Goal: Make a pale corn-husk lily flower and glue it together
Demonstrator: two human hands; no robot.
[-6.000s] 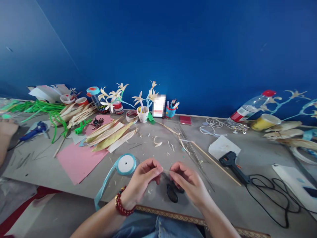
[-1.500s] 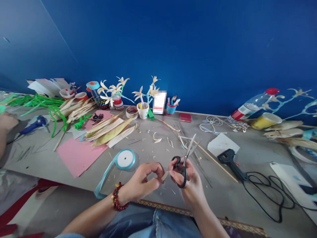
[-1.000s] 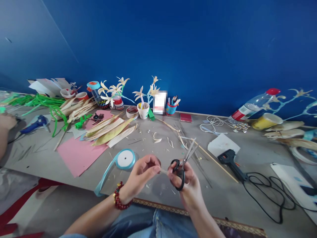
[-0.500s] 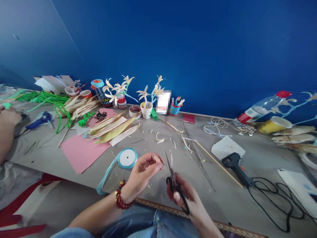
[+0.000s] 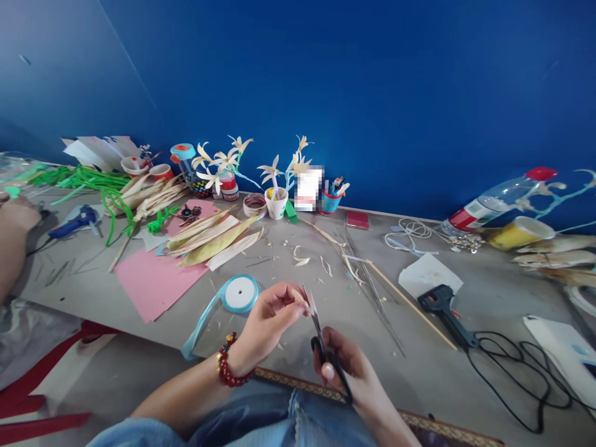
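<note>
My left hand [image 5: 278, 315], with a red bead bracelet [image 5: 227, 363] at the wrist, pinches a small pale piece of corn husk [image 5: 298, 297] between thumb and fingertips. Black-handled scissors [image 5: 316, 318] are gripped by my right hand [image 5: 347, 363], their blades pointing up and a little apart at the husk piece. Whether the blades touch it I cannot tell. Left of my hands lies a roll of light blue ribbon [image 5: 239, 293] with its tail trailing toward the table edge. Thin husk scraps [image 5: 302, 257] are scattered beyond my fingers.
Dried corn husks [image 5: 218, 239] lie on pink paper [image 5: 153, 285]. Husk flowers [image 5: 275, 174] stand in a cup by the wall. Thin wires [image 5: 372, 292], a wooden stick [image 5: 412, 304] and a black glue gun [image 5: 447, 316] lie right. Another person's hand [image 5: 18, 214] is far left.
The scissors have shifted slightly left, bringing their blade tips up to the husk piece at my left fingertips. My left hand stays nearly in place.
</note>
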